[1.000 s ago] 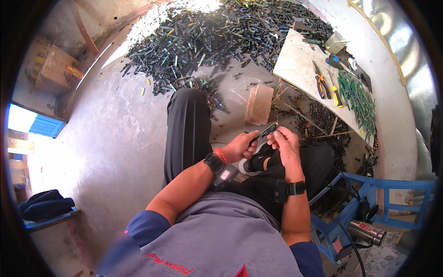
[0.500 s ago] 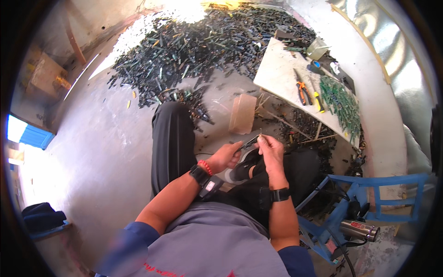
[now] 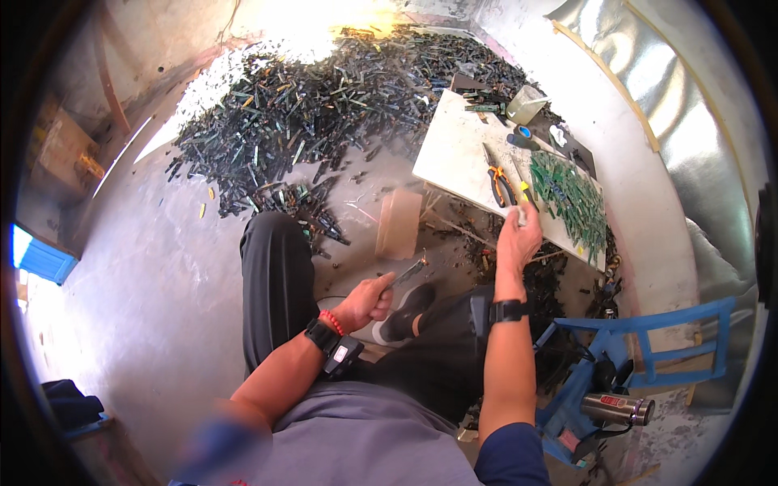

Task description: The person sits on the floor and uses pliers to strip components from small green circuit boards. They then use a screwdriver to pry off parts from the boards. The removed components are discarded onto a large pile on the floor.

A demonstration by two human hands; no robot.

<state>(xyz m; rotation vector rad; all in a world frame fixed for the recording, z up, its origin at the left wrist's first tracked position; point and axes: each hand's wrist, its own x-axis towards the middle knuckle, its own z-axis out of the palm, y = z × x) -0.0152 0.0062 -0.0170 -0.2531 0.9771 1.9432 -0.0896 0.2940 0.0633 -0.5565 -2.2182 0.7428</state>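
Observation:
In my left hand, closed fingers grip a thin dark strip that points up and to the right. A small copper-coloured bit shows at its far tip. My right hand is at the near edge of a white board table. Its fingertips close at the end of a slim tool with a yellow handle, which looks like a screwdriver; the fingers partly hide the handle. Beside it lie pliers with orange and black handles. A heap of thin green strips lies to the right.
A large pile of dark strips covers the floor ahead. Beside the table stands a brown cardboard piece. A clear container sits at the table's far end. To my right are a blue metal frame and a steel flask.
My right hand has left the strip and moved right to the yellow-handled tool at the table edge. My left hand keeps the strip, now lower and farther left. The view has shifted right.

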